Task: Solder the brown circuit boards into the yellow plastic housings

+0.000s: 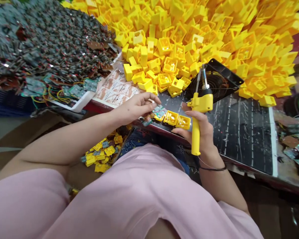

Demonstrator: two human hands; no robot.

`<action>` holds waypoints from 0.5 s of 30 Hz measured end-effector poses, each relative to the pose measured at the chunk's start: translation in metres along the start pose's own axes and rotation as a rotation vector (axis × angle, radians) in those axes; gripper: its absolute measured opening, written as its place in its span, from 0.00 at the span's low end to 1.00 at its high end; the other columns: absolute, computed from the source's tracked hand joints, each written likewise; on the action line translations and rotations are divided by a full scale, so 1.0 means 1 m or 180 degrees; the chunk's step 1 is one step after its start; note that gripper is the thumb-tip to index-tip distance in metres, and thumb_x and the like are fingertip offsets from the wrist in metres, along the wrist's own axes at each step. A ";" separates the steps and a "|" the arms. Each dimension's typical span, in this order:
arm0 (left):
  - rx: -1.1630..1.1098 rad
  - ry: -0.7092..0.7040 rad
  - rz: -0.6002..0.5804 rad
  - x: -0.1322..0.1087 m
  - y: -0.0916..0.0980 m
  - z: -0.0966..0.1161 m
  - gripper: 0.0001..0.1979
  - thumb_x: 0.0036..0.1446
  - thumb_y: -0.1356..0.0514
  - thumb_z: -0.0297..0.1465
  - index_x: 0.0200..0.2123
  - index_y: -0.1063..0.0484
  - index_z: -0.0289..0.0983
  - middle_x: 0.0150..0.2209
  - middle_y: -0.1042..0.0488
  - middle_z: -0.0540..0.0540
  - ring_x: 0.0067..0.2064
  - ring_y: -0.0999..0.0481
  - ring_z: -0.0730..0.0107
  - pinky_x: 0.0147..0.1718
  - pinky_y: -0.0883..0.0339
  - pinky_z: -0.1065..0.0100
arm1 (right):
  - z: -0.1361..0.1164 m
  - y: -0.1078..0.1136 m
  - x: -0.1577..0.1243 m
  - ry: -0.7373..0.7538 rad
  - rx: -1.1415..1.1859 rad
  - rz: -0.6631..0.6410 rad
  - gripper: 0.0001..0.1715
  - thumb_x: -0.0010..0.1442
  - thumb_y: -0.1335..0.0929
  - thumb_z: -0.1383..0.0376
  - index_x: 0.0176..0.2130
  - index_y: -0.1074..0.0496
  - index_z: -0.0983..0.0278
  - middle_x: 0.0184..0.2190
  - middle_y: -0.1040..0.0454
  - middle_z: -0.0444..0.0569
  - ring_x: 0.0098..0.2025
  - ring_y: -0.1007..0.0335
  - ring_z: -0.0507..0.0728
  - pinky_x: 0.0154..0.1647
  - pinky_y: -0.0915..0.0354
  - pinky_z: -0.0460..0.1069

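I have the left hand (136, 109) stretched across the body, wrist low, its fingers (149, 99) curled down over a small green board (159, 111) at the near edge of the black mat (241, 132); they are almost closed, but I cannot tell whether they actually grip it. The right hand (201, 132) is upright just beside that board, its fingers closed firmly around the yellow handle of a soldering iron (195, 141), with the metal end pointing up and away from me. A thin dark cord (213, 168) circles that wrist. Two open yellow housings (176, 119) sit on the mat, touching each other, right next to the board. Beyond the mat rises a big loose heap of yellow housings (201, 33), and a black fan (214, 81) lies at the mat's far edge. Left of the mat, a white tray (77, 104) holds green boards (89, 84) with yellow wires, below a dark heap of wired parts (52, 43). A printed sheet (116, 88) lies near the mat, its marks too small for me to read. Below the mat's near edge is a small pile of yellow housings (99, 151).
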State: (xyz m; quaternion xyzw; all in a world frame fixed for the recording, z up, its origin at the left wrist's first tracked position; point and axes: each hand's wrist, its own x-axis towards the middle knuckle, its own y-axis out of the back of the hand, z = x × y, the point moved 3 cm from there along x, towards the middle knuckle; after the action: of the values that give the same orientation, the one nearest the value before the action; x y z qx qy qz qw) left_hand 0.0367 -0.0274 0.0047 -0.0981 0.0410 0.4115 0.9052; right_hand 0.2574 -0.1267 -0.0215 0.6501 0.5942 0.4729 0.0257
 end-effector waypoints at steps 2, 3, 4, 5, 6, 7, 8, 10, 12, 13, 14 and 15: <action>-0.0227 -0.0008 -0.0231 0.001 -0.009 -0.001 0.16 0.56 0.29 0.34 0.40 0.32 0.36 0.20 0.31 0.58 0.19 0.31 0.80 0.19 0.37 0.80 | -0.010 -0.003 0.005 -0.0212 0.0632 0.0117 0.32 0.60 0.22 0.58 0.57 0.36 0.52 0.58 0.23 0.51 0.60 0.23 0.62 0.63 0.26 0.59; -0.0368 0.0023 -0.0348 0.001 -0.014 -0.002 0.21 0.53 0.26 0.39 0.40 0.32 0.36 0.21 0.30 0.58 0.19 0.31 0.80 0.19 0.38 0.80 | -0.014 -0.006 0.007 -0.0274 0.0947 0.0137 0.31 0.61 0.23 0.58 0.57 0.37 0.51 0.59 0.23 0.51 0.58 0.21 0.61 0.61 0.24 0.58; -0.0504 0.0072 -0.0448 0.001 -0.018 -0.004 0.25 0.51 0.24 0.43 0.40 0.33 0.37 0.21 0.29 0.57 0.20 0.31 0.80 0.19 0.38 0.79 | -0.017 -0.010 0.009 -0.0317 0.1246 0.0177 0.29 0.62 0.24 0.57 0.56 0.38 0.51 0.58 0.23 0.50 0.56 0.20 0.60 0.59 0.22 0.57; -0.0623 0.0121 -0.0516 0.001 -0.023 -0.006 0.27 0.49 0.23 0.46 0.39 0.33 0.37 0.22 0.28 0.57 0.20 0.31 0.80 0.19 0.37 0.79 | -0.018 -0.015 0.012 -0.0351 0.1508 0.0242 0.28 0.63 0.24 0.56 0.55 0.39 0.51 0.57 0.22 0.49 0.54 0.19 0.59 0.56 0.21 0.56; -0.0706 0.0164 -0.0565 0.001 -0.026 -0.009 0.29 0.48 0.23 0.48 0.39 0.34 0.37 0.22 0.27 0.57 0.20 0.31 0.81 0.19 0.37 0.79 | -0.019 -0.018 0.013 -0.0384 0.1715 0.0326 0.28 0.63 0.24 0.55 0.55 0.39 0.51 0.55 0.21 0.48 0.53 0.18 0.57 0.55 0.20 0.54; -0.0755 0.0191 -0.0584 0.001 -0.029 -0.011 0.29 0.48 0.23 0.49 0.38 0.34 0.37 0.23 0.27 0.56 0.20 0.30 0.81 0.20 0.37 0.79 | -0.019 -0.022 0.015 -0.0409 0.1862 0.0415 0.28 0.63 0.24 0.55 0.54 0.39 0.52 0.52 0.20 0.46 0.51 0.18 0.56 0.53 0.20 0.53; -0.0773 0.0196 -0.0565 0.000 -0.031 -0.012 0.29 0.48 0.23 0.49 0.37 0.34 0.37 0.23 0.27 0.56 0.21 0.30 0.81 0.20 0.36 0.79 | -0.020 -0.024 0.016 -0.0429 0.1951 0.0492 0.28 0.63 0.24 0.55 0.54 0.40 0.52 0.49 0.19 0.44 0.50 0.18 0.55 0.53 0.20 0.52; -0.0742 0.0180 -0.0481 -0.002 -0.033 -0.014 0.29 0.48 0.23 0.49 0.36 0.33 0.37 0.25 0.26 0.55 0.22 0.28 0.81 0.22 0.33 0.78 | -0.021 -0.026 0.018 -0.0429 0.1989 0.0582 0.28 0.62 0.23 0.55 0.54 0.39 0.52 0.46 0.19 0.42 0.48 0.17 0.53 0.50 0.20 0.50; -0.0727 0.0201 -0.0403 -0.004 -0.034 -0.014 0.28 0.48 0.23 0.49 0.36 0.31 0.36 0.26 0.25 0.54 0.23 0.26 0.79 0.25 0.29 0.76 | -0.024 -0.024 0.019 -0.0335 0.1844 0.0713 0.30 0.60 0.22 0.54 0.54 0.38 0.52 0.43 0.20 0.41 0.45 0.17 0.53 0.48 0.20 0.49; -0.0747 0.0227 -0.0372 -0.006 -0.035 -0.013 0.28 0.48 0.24 0.49 0.36 0.30 0.36 0.27 0.26 0.54 0.24 0.25 0.79 0.26 0.28 0.75 | -0.026 -0.021 0.020 -0.0244 0.1696 0.0804 0.32 0.59 0.22 0.53 0.54 0.37 0.52 0.42 0.20 0.41 0.44 0.16 0.53 0.47 0.20 0.49; -0.0775 0.0257 -0.0355 -0.008 -0.035 -0.012 0.28 0.48 0.24 0.51 0.36 0.29 0.35 0.27 0.27 0.54 0.26 0.25 0.78 0.28 0.27 0.75 | -0.028 -0.019 0.020 -0.0132 0.1512 0.0901 0.33 0.57 0.21 0.53 0.55 0.36 0.53 0.42 0.21 0.40 0.42 0.16 0.54 0.47 0.20 0.50; -0.0793 0.0277 -0.0338 -0.009 -0.036 -0.011 0.29 0.48 0.24 0.52 0.36 0.28 0.35 0.28 0.27 0.54 0.27 0.25 0.78 0.29 0.27 0.74 | -0.031 -0.016 0.021 -0.0018 0.1310 0.0981 0.34 0.56 0.20 0.54 0.55 0.36 0.53 0.41 0.21 0.40 0.41 0.16 0.54 0.48 0.20 0.50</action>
State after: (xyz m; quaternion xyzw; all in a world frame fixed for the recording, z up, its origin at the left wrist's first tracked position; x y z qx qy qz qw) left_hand 0.0583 -0.0598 0.0001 -0.2294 0.0236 0.3603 0.9039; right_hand 0.2222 -0.1219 -0.0021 0.7258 0.5718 0.3386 -0.1778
